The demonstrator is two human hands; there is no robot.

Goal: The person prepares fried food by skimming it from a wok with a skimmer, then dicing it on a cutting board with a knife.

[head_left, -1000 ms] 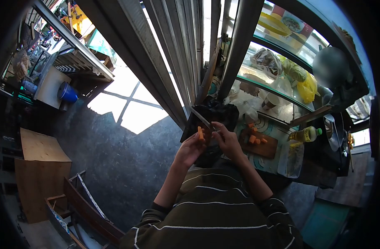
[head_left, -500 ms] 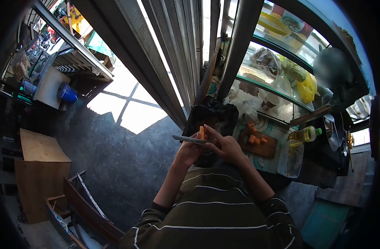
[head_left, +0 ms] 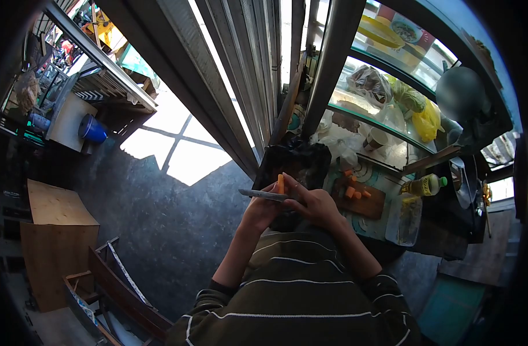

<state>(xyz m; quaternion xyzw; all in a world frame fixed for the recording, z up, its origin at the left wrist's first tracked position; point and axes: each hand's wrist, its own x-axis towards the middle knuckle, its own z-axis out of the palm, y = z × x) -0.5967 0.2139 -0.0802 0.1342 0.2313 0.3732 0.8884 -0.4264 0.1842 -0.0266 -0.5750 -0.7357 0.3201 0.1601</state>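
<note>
1. Black plastic bag (head_left: 301, 154) is being partly covered by both hands, just beyond the grip.
2. Wooden board (head_left: 373, 203) is being seen right of the grip.
3. Knife (head_left: 261, 195) is being held in the closed right hand (head_left: 319, 205), blade pointing left across the left hand (head_left: 259, 213).
4. Carrot piece (head_left: 281, 183) is being gripped by closed left fingers; blade contact cannot be told.
5. Carrot chunks (head_left: 350, 192) are being supported by the board.

my dark olive-brown sweater (head_left: 298, 288) with thin white stripes, bright orange carrot piece (head_left: 281, 184), dull grey knife (head_left: 261, 194), plain black bag (head_left: 298, 157), more orange chunks (head_left: 350, 192), reddish-brown board (head_left: 375, 204), yellowish bottle (head_left: 418, 186) with a green cap (head_left: 443, 181), loud yellow bag (head_left: 427, 122), pale green cabbage (head_left: 409, 98), super blue bucket (head_left: 94, 129)
</note>
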